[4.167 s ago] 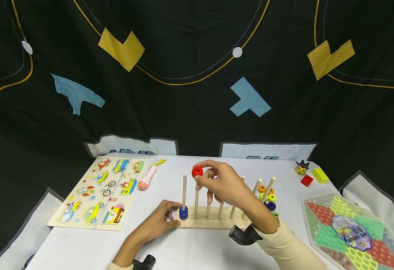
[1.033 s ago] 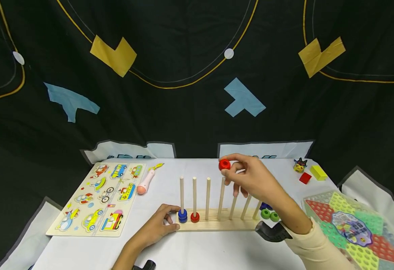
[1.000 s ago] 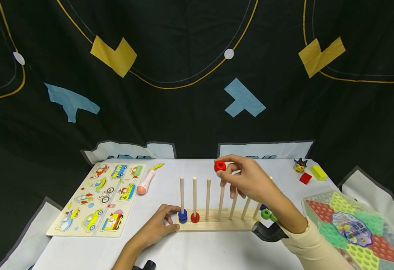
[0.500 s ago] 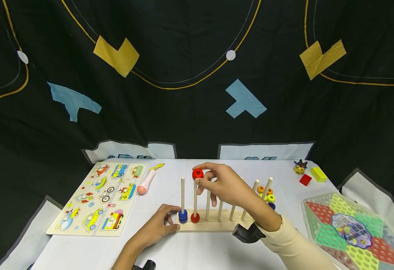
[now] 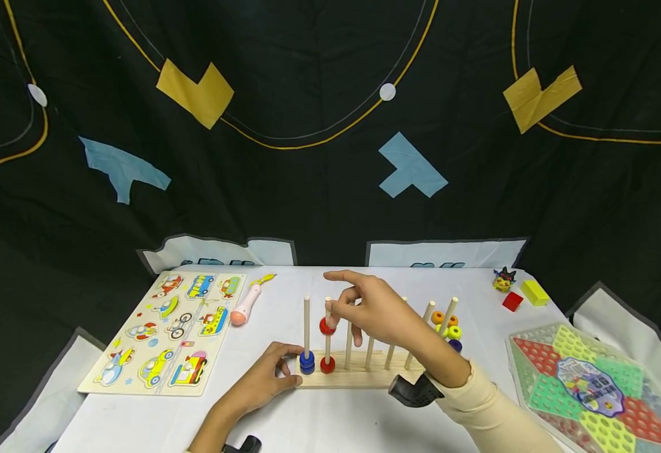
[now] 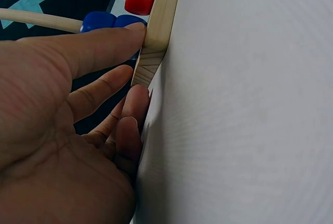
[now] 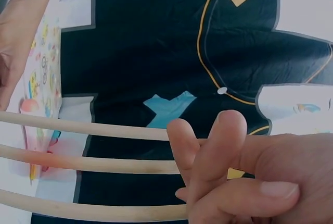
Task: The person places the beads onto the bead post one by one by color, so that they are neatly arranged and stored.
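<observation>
A wooden peg board (image 5: 358, 379) with a row of upright pegs lies in front of me. My left hand (image 5: 266, 374) grips its left end, thumb at the near edge, as the left wrist view also shows. Two blue beads (image 5: 307, 363) sit stacked on the first peg. On the second peg one red bead (image 5: 327, 365) rests at the bottom, and another red bead (image 5: 327, 326) is partway up, loose around the peg. My right hand (image 5: 372, 311) is over the peg tops, forefinger extended and thumb parted from it, with nothing between them.
Orange, yellow and purple beads (image 5: 454, 333) lie behind the board's right end. A picture puzzle board (image 5: 160, 333) and a pink stick toy (image 5: 245, 305) are on the left. To the right are a game board (image 5: 596, 384), a yellow block (image 5: 535, 293), a red piece (image 5: 513, 302) and a small figure (image 5: 503, 279).
My right hand carried a red bead leftward to the second peg's top and let go; the bead is now partway down that peg. My left hand stays at the board's end.
</observation>
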A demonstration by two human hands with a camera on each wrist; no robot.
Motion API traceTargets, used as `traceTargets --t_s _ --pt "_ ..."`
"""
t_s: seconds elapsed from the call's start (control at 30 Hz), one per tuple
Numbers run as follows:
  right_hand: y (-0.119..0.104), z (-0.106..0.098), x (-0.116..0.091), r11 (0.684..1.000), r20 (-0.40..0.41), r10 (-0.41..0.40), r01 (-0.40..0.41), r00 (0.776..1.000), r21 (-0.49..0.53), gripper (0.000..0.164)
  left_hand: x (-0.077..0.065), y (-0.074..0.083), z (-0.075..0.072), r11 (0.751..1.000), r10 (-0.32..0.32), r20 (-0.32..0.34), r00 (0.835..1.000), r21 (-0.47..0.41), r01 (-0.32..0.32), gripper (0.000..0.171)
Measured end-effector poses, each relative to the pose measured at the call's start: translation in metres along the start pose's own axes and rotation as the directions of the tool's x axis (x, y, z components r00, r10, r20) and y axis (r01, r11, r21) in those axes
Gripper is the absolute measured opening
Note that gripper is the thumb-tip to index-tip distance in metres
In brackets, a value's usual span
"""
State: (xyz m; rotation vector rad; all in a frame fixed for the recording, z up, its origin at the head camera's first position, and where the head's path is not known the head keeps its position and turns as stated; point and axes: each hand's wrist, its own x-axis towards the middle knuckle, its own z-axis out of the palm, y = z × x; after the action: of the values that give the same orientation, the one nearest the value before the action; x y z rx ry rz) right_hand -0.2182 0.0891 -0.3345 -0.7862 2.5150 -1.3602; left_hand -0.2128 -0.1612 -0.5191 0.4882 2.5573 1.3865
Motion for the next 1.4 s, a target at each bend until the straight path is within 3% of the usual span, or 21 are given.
traceTargets --t_s 0.27,0.5,0.63,0.73,0.8,0.9,1.03,1.1,1.2,1.4 --pt "-0.003 -0.01 -0.01 0.999 -0.037 0.029 -0.028 0.999 0.024 0.048 0.0 -0.001 0.0 1.0 0.0 -0.003 1.0 -0.005 0.0 0.05" --pt "-0.008 -0.051 -0.047 0.993 -0.204 0.026 -0.003 0.979 0.115 0.045 0.0 -0.001 0.0 1.0 -0.001 -0.006 1.0 0.005 0.001 0.049" --pt "0.019 -0.081 -0.072 0.995 -0.378 0.028 0.011 0.925 0.101 0.041 0.002 -0.002 0.0 1.0 -0.004 -0.017 1.0 0.009 0.004 0.049" --pt "0.052 -0.094 -0.091 0.996 -0.497 0.088 -0.071 0.863 0.054 0.039 0.003 -0.002 0.0 1.0 -0.005 -0.019 1.0 0.013 0.005 0.048" --pt "0.08 -0.096 -0.104 0.986 -0.534 0.161 -0.156 0.83 0.055 0.041 0.002 -0.002 0.0 1.0 -0.008 -0.018 1.0 0.018 0.009 0.047" --pt "0.124 -0.092 -0.124 0.951 -0.518 0.304 -0.283 0.799 0.123 0.043 0.002 -0.002 0.0 1.0 -0.013 -0.015 1.0 0.019 0.013 0.047" --pt "0.174 -0.077 -0.139 0.87 -0.441 0.492 -0.42 0.75 0.258 0.043 0.002 -0.001 -0.003 1.0 -0.018 -0.015 1.0 0.021 0.018 0.047" --pt "0.191 -0.067 -0.141 0.835 -0.39 0.549 -0.466 0.74 0.291 0.043 0.002 -0.002 -0.003 1.0 -0.023 -0.013 1.0 0.015 0.024 0.047" --pt "0.208 -0.051 -0.141 0.814 -0.329 0.579 -0.506 0.746 0.287 0.042 0.001 -0.003 -0.002 1.0 -0.027 -0.006 1.0 0.003 0.027 0.048" --pt "0.221 -0.036 -0.14 0.806 -0.268 0.588 -0.522 0.764 0.281 0.04 0.002 -0.004 0.0 1.0 -0.013 -0.003 1.0 -0.003 0.013 0.048"
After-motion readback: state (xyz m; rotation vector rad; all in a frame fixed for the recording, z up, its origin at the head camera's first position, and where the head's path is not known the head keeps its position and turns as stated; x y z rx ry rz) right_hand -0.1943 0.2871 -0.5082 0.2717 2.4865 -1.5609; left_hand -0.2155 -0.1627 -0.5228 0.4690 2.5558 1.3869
